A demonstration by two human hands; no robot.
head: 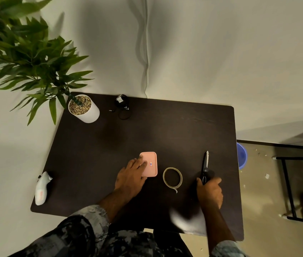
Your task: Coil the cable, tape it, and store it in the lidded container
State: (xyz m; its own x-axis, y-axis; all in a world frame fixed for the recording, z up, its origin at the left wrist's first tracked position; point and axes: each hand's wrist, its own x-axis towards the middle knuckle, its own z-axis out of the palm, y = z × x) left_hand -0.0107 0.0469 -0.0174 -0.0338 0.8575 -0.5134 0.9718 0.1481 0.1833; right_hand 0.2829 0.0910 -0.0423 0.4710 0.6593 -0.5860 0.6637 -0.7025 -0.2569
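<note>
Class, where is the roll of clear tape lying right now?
The flat ring of clear tape lies on the dark table, between the pink lidded container and black-handled scissors.

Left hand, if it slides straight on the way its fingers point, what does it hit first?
The left hand already rests its fingers on the pink container lid. They point up and to the right across it; past the lid, only bare table shows, with the black cable well to the left of that line.

A potted plant (83,108) stands at the bench's (95,156) far left corner; a blue bucket (242,156) sits on the floor beside its right edge.
</note>
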